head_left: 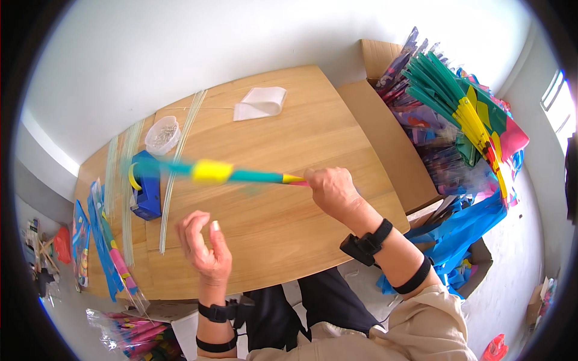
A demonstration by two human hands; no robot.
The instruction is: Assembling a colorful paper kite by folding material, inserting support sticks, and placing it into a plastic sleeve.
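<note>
My right hand (331, 191) is closed round the pink-and-yellow end of a long, narrow teal-and-yellow fabric roll (253, 176). The roll stretches leftward above the table, and its far end is smeared by motion over a blue tape dispenser (146, 195). Lower on the left, my left hand (205, 246) hovers over the near part of the table with fingers bent and apart, holding nothing. Thin pale rods (180, 162) lie lengthwise near the dispenser, beside a clear tub (162, 136) of small metal pieces.
A white folded sheet (260, 103) lies on the far part of the wooden table (313, 240). At right stands a cardboard box (385, 141) with plastic-wrapped goods and a teal-and-yellow bundle (466, 114) on top. Packaged colourful pieces (111, 240) hang over the left table edge.
</note>
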